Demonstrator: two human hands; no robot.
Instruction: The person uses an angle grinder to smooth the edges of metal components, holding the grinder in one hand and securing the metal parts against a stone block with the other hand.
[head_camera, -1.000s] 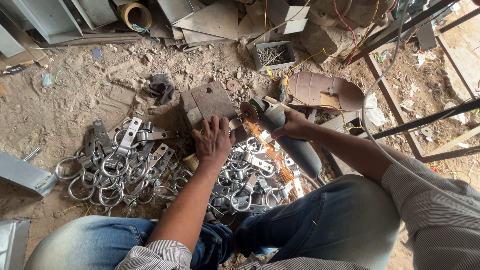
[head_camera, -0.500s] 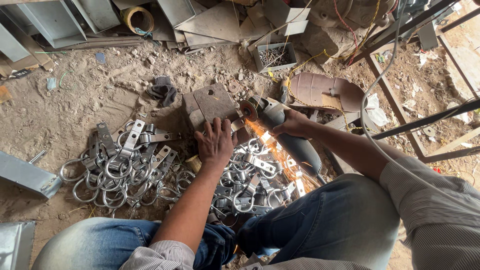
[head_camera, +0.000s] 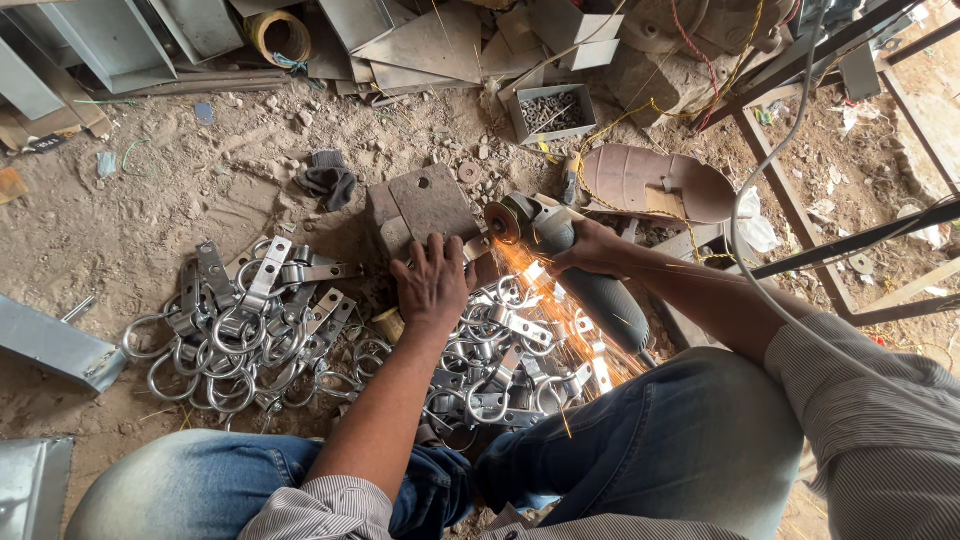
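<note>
Seen from the head camera, the left hand (head_camera: 432, 283) presses flat, fingers spread, on a metal block (head_camera: 418, 207) on the dirt floor (head_camera: 150, 210), while the right hand (head_camera: 590, 247) grips an angle grinder (head_camera: 560, 255) throwing sparks (head_camera: 545, 290) just beside it, over piled metal clamps (head_camera: 250, 320).

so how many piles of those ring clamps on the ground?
2. One pile of ring clamps lies left of the left hand. The other pile sits below the angle grinder held in the right hand, under the sparks. The legs may hide more.
</note>
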